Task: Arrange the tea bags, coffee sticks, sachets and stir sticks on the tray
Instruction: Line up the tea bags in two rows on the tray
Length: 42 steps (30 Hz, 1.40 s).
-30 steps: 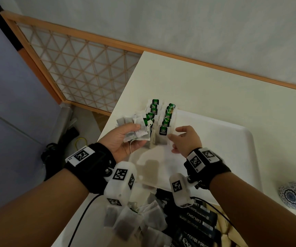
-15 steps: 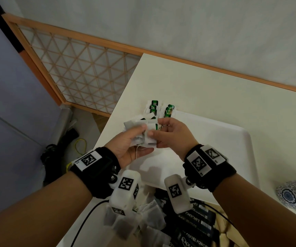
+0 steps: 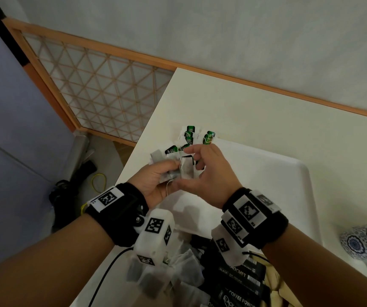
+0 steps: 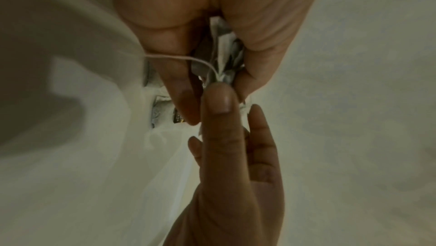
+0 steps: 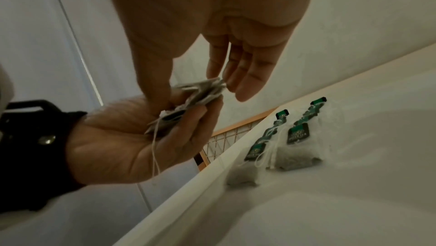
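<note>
My left hand (image 3: 163, 172) grips a bunch of tea bags (image 3: 156, 157) above the tray's near left corner, with strings hanging from it. My right hand (image 3: 197, 168) meets it and pinches one tea bag (image 3: 187, 170) of the bunch between thumb and fingers. The right wrist view shows the thumb on the stack of tea bags (image 5: 200, 91) lying in the left hand (image 5: 132, 143). Two rows of green-tagged tea bags (image 3: 189, 138) lie at the far left corner of the white tray (image 3: 266, 185), also seen close in the right wrist view as tea bags (image 5: 297, 149).
A loose pile of tea bags (image 3: 178, 273) and black coffee sticks (image 3: 244, 284) lies at the table's near edge under my wrists. A blue patterned cup (image 3: 364, 244) stands right of the tray. The table's left edge drops to a floor with cables.
My right hand left the tea bag rows on the tray, came back to the left hand's bunch and took hold of one tea bag. Both hands rose slightly toward me.
</note>
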Available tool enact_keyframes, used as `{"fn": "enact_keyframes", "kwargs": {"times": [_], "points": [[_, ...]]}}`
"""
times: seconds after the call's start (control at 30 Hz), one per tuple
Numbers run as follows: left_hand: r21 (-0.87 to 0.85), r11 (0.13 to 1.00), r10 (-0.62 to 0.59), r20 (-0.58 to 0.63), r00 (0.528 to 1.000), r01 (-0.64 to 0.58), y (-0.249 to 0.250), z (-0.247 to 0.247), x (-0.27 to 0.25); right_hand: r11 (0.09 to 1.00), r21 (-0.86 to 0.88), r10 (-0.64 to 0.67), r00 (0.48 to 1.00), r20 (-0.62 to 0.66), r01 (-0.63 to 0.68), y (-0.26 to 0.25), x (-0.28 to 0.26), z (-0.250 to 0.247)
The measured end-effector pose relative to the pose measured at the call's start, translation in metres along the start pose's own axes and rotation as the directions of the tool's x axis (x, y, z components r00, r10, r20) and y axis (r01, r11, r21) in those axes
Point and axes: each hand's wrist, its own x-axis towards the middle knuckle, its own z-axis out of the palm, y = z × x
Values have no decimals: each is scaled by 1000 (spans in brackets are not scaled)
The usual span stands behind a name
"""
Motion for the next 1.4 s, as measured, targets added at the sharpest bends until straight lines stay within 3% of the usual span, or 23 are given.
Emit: {"fn": "enact_keyframes", "kwargs": {"times": [0.07,0.17,0.23,0.47,0.8,1.07,1.4], "points": [[0,1000,9,4,1000,-9,0,0,1,998,24,52,998,-48,-51,5,3,-1],[-16,1000,23,-9,1000,-23,0,-1,1,943,272,206,978,-29,-190,12,5,-3],[-14,999,31,-21,999,-32,-1,-2,2,902,366,243,970,2,-227,13,5,-5],[11,1000,29,7,1000,-29,-1,1,0,866,431,264,964,42,-255,14,4,-6],[-20,1000,18,-105,994,-20,1,-5,3,750,530,422,903,79,-396,24,9,-12],[-59,990,113,-207,972,-128,18,-19,5,771,367,555,832,11,-520,59,6,-9],[-51,990,123,-184,975,-134,21,-20,7,755,348,582,813,36,-556,67,18,0]]}}
